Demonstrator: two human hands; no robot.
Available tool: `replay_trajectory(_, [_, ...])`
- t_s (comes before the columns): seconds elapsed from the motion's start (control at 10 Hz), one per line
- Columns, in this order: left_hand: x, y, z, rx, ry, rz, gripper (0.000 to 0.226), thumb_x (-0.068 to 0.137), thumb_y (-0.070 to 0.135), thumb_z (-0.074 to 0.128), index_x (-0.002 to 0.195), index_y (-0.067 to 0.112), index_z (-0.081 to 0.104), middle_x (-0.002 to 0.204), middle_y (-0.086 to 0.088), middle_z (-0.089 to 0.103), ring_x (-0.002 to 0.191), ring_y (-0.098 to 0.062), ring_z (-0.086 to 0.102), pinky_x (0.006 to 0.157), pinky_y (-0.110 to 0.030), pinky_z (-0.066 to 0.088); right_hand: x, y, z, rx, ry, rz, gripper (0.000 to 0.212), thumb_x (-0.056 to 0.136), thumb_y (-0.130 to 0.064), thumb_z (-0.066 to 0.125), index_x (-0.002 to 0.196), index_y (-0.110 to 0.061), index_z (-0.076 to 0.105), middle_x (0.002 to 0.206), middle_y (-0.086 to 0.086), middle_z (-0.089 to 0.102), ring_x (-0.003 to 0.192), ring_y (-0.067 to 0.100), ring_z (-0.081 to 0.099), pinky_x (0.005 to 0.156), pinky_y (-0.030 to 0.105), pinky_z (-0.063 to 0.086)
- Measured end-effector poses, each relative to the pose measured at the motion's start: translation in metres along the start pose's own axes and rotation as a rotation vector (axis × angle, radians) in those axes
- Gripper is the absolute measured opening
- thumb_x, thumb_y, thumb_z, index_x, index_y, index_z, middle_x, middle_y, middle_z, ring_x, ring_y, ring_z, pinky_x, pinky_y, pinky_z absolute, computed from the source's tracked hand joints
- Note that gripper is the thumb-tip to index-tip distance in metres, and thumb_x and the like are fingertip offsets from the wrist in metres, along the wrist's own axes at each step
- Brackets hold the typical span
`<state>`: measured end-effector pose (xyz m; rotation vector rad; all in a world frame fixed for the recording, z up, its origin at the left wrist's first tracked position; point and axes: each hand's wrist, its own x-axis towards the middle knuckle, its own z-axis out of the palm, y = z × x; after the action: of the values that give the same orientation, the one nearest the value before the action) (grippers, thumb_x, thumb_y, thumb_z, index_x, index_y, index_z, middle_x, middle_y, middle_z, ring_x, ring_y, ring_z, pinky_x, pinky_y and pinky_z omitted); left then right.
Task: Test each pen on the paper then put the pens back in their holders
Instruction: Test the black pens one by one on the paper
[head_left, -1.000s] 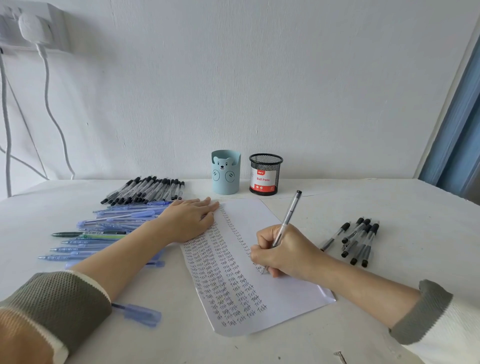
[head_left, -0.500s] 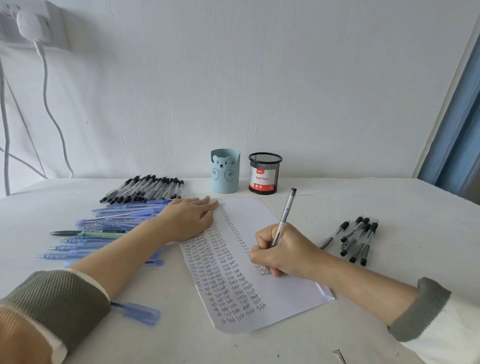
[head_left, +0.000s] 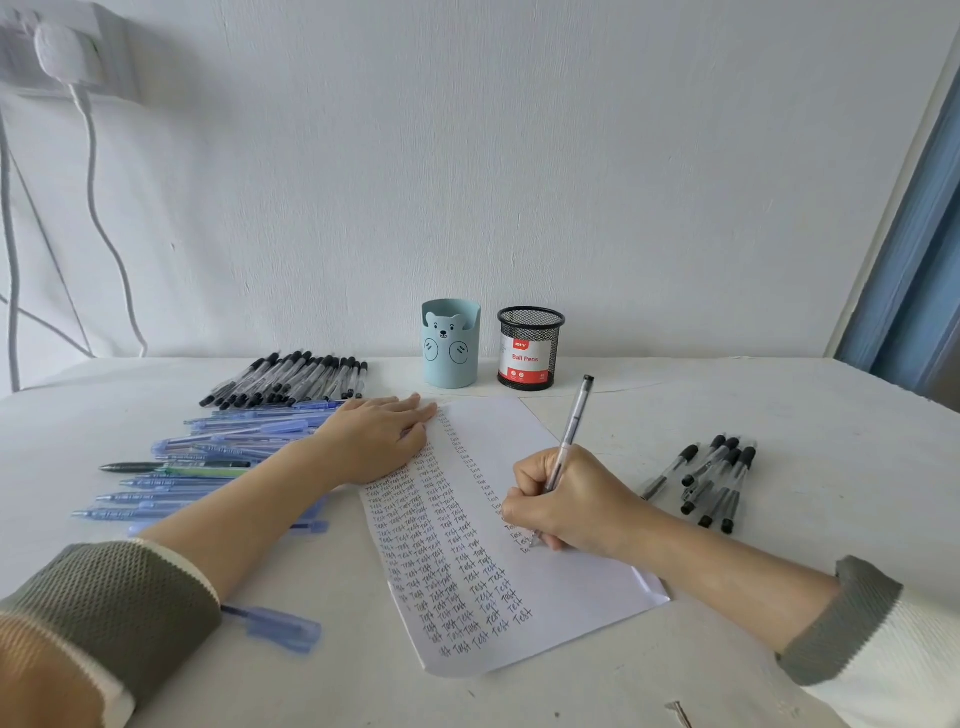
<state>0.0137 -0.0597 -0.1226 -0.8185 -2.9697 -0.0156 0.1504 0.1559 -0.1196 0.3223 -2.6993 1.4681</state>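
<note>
R. hand (head_left: 576, 504) pinches clear ballpoint (head_left: 571, 431), tip on paper (head_left: 545, 613); barrel slants up & away toward mesh holder (head_left: 530, 348), beyond grip. L. hand (head_left: 379, 441) flat, pinning paper's far-left edge.

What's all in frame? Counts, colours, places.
paper: one, white, table centre, columns of "Test"
clear pen: one, black-ended, in right hand
left black-capped pens: a row, uncounted, back left
right black-capped pens: five or six, right of paper
blue pens: many, left of paper
bear holder: one, light blue, back centre
mesh holder: one, black, beside bear holder
plug and cable: white, wall top left
left hand: flat on paper's left edge
right hand: grips clear pen, tip on paper
</note>
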Motion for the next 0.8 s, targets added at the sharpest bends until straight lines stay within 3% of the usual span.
replay_trajectory(0.3, [-0.002, 0.001, -0.001, -0.008, -0.005, -0.002, 0.051, 0.103, 0.045, 0.018, 0.153, 0.039, 0.015, 0.161, 0.01, 0.012, 0.148, -0.011, 0.013, 0.119, -0.035, 0.006, -0.002, -0.001, -0.002, 0.012, -0.027, 0.019, 0.047, 0.083, -0.003, 0.062, 0.05, -0.018, 0.033, 0.057, 0.013, 0.043, 0.038, 0.012, 0.045, 0.044, 0.019, 0.033])
replay_trajectory(0.5, [-0.002, 0.001, -0.002, -0.006, -0.015, 0.0, 0.051, 0.103, 0.045, 0.017, 0.153, 0.039, 0.014, 0.161, 0.01, 0.012, 0.148, -0.011, 0.012, 0.119, -0.034, 0.006, 0.0, -0.012, -0.013, 0.158, 0.037, 0.04, 0.049, 0.096, -0.011, 0.051, 0.048, -0.015, 0.047, 0.048, 0.003, 0.053, 0.04, 0.011, 0.042, 0.043, 0.02, 0.035])
replay_trajectory(0.6, [-0.001, 0.001, -0.002, -0.009, -0.016, -0.002, 0.051, 0.103, 0.045, 0.017, 0.153, 0.039, 0.014, 0.161, 0.011, 0.012, 0.148, -0.011, 0.012, 0.119, -0.035, 0.006, 0.002, -0.019, -0.023, 0.193, 0.127, 0.037, 0.03, 0.099, -0.031, 0.054, 0.076, -0.012, 0.054, 0.042, 0.004, 0.043, 0.035, 0.012, 0.035, 0.041, 0.019, 0.03])
replay_trajectory(0.7, [-0.001, 0.001, -0.002, -0.014, -0.014, 0.0, 0.051, 0.103, 0.046, 0.017, 0.153, 0.039, 0.014, 0.161, 0.011, 0.012, 0.148, -0.011, 0.012, 0.119, -0.035, 0.006, 0.005, -0.017, -0.031, 0.136, 0.199, 0.011, 0.032, 0.103, -0.043, 0.037, 0.114, -0.02, 0.055, 0.039, 0.0, 0.038, 0.034, 0.012, 0.035, 0.04, 0.019, 0.033])
replay_trajectory(0.8, [-0.002, 0.001, -0.002, -0.015, -0.015, 0.001, 0.051, 0.103, 0.045, 0.017, 0.153, 0.039, 0.014, 0.161, 0.01, 0.012, 0.148, -0.011, 0.013, 0.119, -0.035, 0.006, 0.005, -0.01, -0.035, -0.151, 0.271, -0.079, 0.039, 0.103, -0.049, 0.022, 0.119, -0.028, 0.051, 0.039, -0.002, 0.046, 0.038, 0.012, 0.047, 0.058, 0.029, 0.045])
